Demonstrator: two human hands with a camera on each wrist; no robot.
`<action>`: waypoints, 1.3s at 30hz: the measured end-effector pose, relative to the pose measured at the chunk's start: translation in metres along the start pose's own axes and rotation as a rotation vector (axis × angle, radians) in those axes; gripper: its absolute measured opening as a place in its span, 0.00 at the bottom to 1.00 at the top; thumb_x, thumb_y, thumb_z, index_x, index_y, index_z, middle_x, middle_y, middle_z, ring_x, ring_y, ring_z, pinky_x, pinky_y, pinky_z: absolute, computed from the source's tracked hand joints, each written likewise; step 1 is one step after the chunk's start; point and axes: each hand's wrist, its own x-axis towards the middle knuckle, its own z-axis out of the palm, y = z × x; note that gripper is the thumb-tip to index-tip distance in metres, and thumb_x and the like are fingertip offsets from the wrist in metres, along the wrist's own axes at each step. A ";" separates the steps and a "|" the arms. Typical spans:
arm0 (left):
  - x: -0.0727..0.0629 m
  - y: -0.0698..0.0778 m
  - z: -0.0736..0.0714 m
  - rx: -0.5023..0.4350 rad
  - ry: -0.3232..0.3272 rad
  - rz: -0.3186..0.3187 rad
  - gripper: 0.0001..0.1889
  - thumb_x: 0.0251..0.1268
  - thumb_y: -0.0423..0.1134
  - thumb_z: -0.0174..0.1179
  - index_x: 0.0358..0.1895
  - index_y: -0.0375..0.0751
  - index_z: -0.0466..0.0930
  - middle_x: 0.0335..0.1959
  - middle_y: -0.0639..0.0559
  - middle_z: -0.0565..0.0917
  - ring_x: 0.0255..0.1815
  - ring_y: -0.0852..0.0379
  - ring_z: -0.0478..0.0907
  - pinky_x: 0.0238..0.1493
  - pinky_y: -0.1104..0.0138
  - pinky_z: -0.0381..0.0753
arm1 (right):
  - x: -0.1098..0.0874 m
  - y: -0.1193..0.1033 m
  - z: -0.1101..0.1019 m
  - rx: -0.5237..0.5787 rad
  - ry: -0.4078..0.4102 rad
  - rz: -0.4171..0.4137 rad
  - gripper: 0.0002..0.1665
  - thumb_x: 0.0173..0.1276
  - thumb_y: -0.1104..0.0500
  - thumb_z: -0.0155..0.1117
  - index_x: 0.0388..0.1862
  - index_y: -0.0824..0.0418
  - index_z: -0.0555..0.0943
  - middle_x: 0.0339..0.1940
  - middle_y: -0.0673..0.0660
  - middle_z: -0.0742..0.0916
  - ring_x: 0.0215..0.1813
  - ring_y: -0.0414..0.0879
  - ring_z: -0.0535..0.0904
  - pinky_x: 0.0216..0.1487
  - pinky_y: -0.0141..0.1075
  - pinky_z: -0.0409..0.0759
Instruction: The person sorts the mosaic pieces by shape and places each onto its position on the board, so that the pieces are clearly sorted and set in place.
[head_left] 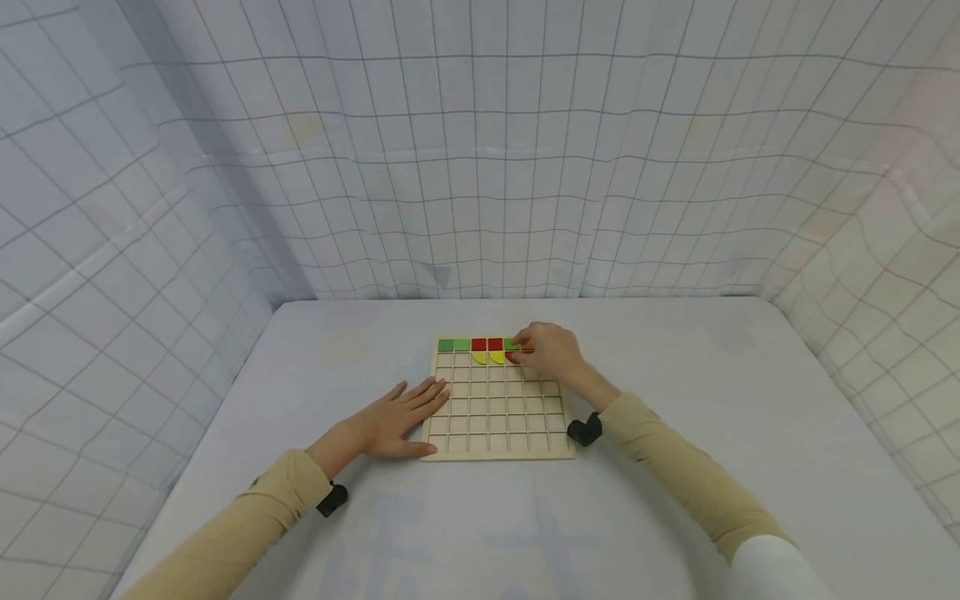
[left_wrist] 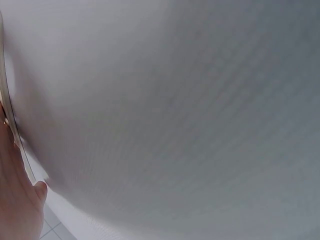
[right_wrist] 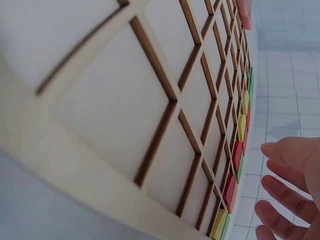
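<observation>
A wooden grid board (head_left: 498, 457) lies on the white table, with coloured pieces along its far rows. My left hand (head_left: 401, 417) rests flat on the board's left edge, fingers spread; only part of that hand (left_wrist: 20, 195) shows in the left wrist view. My right hand (head_left: 551, 350) hovers at the far right corner, over the pieces. In the right wrist view its fingers (right_wrist: 285, 195) are loosely bent and apart, with nothing seen between them. Nearest to them are red pieces (right_wrist: 229, 190) and a yellow piece (right_wrist: 218, 224) set in the grid.
Green squares (head_left: 453, 345), red squares (head_left: 487, 344) and yellow quarter-rounds (head_left: 487, 357) sit in the far rows. Bare table (head_left: 675, 358) surrounds the board. White grid-patterned curtains (head_left: 517, 167) stand behind and at both sides.
</observation>
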 end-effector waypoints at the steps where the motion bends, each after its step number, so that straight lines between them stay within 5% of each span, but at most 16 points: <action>1: 0.000 0.000 0.000 -0.001 0.002 0.002 0.46 0.66 0.66 0.48 0.78 0.44 0.43 0.80 0.45 0.44 0.80 0.45 0.41 0.74 0.41 0.44 | -0.001 0.002 -0.002 -0.004 0.002 0.007 0.14 0.61 0.48 0.70 0.43 0.53 0.88 0.41 0.51 0.88 0.33 0.44 0.81 0.22 0.30 0.73; 39: 0.003 -0.003 0.004 0.010 0.000 -0.005 0.46 0.66 0.67 0.48 0.78 0.45 0.42 0.80 0.46 0.43 0.80 0.46 0.40 0.75 0.42 0.43 | -0.087 0.078 -0.045 -0.011 0.088 0.153 0.15 0.58 0.51 0.71 0.41 0.56 0.88 0.36 0.53 0.89 0.26 0.41 0.76 0.22 0.30 0.70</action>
